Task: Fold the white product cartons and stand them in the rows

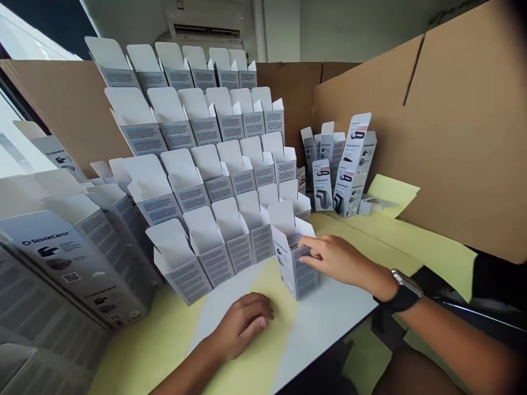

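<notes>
**A:** Status? Which hand's on what?

**B:** My right hand [333,260] is on an open-topped white-and-grey paperboard carton [294,263], the front one at the right end of the rows. Fingers [308,249] are together against its upper corner. Thumb's hard to see, so I can't tell if that's a real clamp or just contact. The carton stands upright on the front part of the white worktop [329,315], flaps up.

**A:** Left?

**B:** My left hand [242,323] lies on the worktop near its front edge, on a pale yellow paper sheet [257,365]. Fingers loosely curled, holding nothing, well short of the carton.

**A:** Surroundings?

**B:** Stepped rows of open white-and-grey cartons [197,164] rise behind it. Large printed grey cartons [69,263] are stacked along the left edge. A small cluster of upright printed cartons [341,170] sits at the far right, against a brown corrugated cardboard sheet [453,137].

**A:** Current step, and what does the next move need?

**B:** Looks like I'm handling that one carton at the row end. Lifting it would need a firm pinch on its side panels, since the flaps are thin.
</notes>
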A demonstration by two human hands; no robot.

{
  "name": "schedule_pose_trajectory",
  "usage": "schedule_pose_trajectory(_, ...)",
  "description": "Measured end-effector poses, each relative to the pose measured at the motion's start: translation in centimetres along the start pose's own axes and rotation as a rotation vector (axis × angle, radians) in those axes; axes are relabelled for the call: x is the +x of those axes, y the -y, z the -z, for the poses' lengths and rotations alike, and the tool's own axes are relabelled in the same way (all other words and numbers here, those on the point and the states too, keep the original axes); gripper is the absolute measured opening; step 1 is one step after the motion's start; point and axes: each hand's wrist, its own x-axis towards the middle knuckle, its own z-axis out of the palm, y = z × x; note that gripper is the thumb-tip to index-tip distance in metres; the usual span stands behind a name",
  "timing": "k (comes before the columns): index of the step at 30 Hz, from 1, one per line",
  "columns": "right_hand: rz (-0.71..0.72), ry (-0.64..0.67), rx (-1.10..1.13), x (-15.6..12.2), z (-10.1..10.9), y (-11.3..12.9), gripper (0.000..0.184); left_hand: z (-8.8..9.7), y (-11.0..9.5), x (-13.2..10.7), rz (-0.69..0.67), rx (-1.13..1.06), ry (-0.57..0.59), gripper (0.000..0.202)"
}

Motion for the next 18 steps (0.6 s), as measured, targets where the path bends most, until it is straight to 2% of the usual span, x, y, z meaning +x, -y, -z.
schedule_pose_trajectory(3, 0.012, 0.009, 0.103, -0.7, -0.7, -1.0, 0.012, 0.0, -0.3, 0.0, 0.003, -0.002, -0.004, 0.043)
schedule_pose_trajectory(7, -0.001, -0.040, 0.241, -1.7, -0.9, -2.4, 0.032, 0.0, -0.5, 0.0, -0.007, 0.016, -0.020, 0.043)
schedule_pose_trajectory(13, -0.091, -0.100, 0.389, -2.4, -2.7, -4.0, 0.021, -0.1, -0.1, 0.0, 0.025, 0.029, -0.013, 0.034)
schedule_pose_trajectory(18, -0.165, -0.118, 0.444, -2.0, -2.3, -2.4, 0.020, 0.5, -0.9, 0.0, 0.063, 0.118, -0.008, 0.038)
